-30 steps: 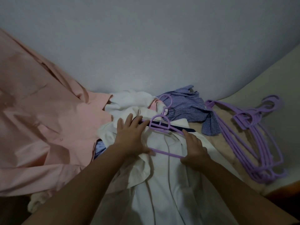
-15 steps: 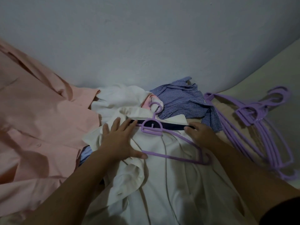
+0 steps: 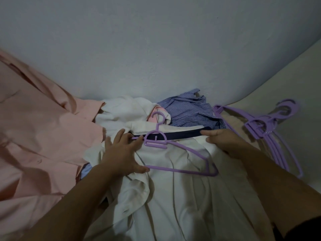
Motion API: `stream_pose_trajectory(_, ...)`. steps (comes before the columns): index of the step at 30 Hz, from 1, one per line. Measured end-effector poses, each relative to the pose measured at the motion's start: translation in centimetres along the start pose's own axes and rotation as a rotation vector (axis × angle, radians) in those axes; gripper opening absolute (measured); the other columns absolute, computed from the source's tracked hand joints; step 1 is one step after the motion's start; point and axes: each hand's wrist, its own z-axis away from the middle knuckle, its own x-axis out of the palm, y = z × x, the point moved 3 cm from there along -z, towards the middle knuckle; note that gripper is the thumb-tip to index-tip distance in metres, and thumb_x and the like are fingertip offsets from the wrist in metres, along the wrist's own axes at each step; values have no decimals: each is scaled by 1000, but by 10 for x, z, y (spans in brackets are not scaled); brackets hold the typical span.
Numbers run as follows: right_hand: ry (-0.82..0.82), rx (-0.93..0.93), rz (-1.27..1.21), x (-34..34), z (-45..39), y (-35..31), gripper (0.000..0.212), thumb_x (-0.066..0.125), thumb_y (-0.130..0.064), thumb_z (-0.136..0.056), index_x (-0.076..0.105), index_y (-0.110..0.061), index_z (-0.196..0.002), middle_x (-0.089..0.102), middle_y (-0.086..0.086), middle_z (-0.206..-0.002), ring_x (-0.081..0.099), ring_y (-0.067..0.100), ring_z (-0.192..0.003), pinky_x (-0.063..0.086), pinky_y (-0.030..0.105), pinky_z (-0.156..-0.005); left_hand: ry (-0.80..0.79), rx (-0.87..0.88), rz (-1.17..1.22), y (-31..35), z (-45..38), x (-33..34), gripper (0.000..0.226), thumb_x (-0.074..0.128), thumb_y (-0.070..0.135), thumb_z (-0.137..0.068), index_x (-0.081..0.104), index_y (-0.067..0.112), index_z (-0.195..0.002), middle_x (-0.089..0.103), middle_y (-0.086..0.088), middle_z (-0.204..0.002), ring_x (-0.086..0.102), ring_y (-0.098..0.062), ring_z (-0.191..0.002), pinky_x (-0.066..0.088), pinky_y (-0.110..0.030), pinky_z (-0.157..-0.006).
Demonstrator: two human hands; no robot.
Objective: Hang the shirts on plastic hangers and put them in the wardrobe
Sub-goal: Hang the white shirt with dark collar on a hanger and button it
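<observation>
Our left fingers (image 3: 121,136) lie spread and fairly straight at the centre of the frame, pressing flat on the white shirt (image 3: 182,197). Their tips reach the dark navy collar band (image 3: 184,133), and the thumb touches the left end of the purple hanger (image 3: 175,153) at its bottom bar. The left hand (image 3: 121,152) seems to cover the hanger's left shoulder, though we cannot tell whether that end is under the cloth.

To the right of centre, our right fingers (image 3: 211,133) curl down over the right end of the collar, gripping the fabric there. The right hand (image 3: 225,141) sits just above the hanger's right shoulder tip, which lies bare on top of the shirt.

The relation that matters, as we judge it: the hanger's long axis runs left to right, tilted down toward the right. Its hook points toward the top of the frame, over the collar. The exposed tip lies below and just beside the right fingers, so the right hand is the nearer one to draw the shirt's shoulder over it.

Farther out, a blue checked shirt (image 3: 189,110) lies above the collar, a pink shirt (image 3: 43,136) fills the left of the frame, and the spare purple hangers (image 3: 271,133) are stacked at the right. No wardrobe is in view.
</observation>
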Motion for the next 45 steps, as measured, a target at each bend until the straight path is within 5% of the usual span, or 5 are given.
stream_pose_trajectory(9, 119, -161, 56, -14, 43, -46, 43, 54, 0, -91, 59, -23, -127, 54, -4, -132, 63, 23, -95, 51, 30, -80, 134, 3, -31, 5, 7, -26, 117, 33, 93, -45, 32, 35, -147, 43, -1, -138, 24, -27, -136, 5, -63, -111)
stream_pose_trajectory(14, 46, -197, 32, 26, 58, -56, 49, 50, 0, -93, 46, -17, -139, 40, -1, -147, 44, 16, -128, 34, 18, -90, 135, 48, -81, 21, 10, -30, 117, 28, 92, -44, 37, 34, -145, 49, -4, -129, 31, -27, -131, -7, -64, -108)
stream_pose_trajectory(29, 73, -211, 423, 15, 45, -37, 55, 36, 5, -95, 34, -17, -145, 25, 12, -154, 26, 25, -141, 20, 20, -105, 191, 245, -54, -24, 12, -44, 103, 51, 84, -41, 63, 28, -126, 56, -4, -99, 51, -30, -103, 40, -46, -87)
stream_pose_trajectory(36, 95, -252, 264, 12, 44, -51, 51, 41, 5, -91, 53, -20, -134, 48, 4, -141, 53, -5, -59, 37, 7, -48, -19, 239, -203, -27, 4, -64, 119, 29, 92, -37, 38, 39, -144, 49, 5, -120, 34, -20, -119, 25, -32, -100)
stream_pose_trajectory(45, 102, -272, -277, 102, 82, -56, 51, 54, -2, -91, 42, -11, -140, 46, -8, -132, 51, 9, -115, 41, 14, -97, 239, 97, 46, 2, 1, -36, 114, 51, 83, -43, 52, 20, -137, 56, -10, -115, 42, -31, -114, 33, -36, -99)
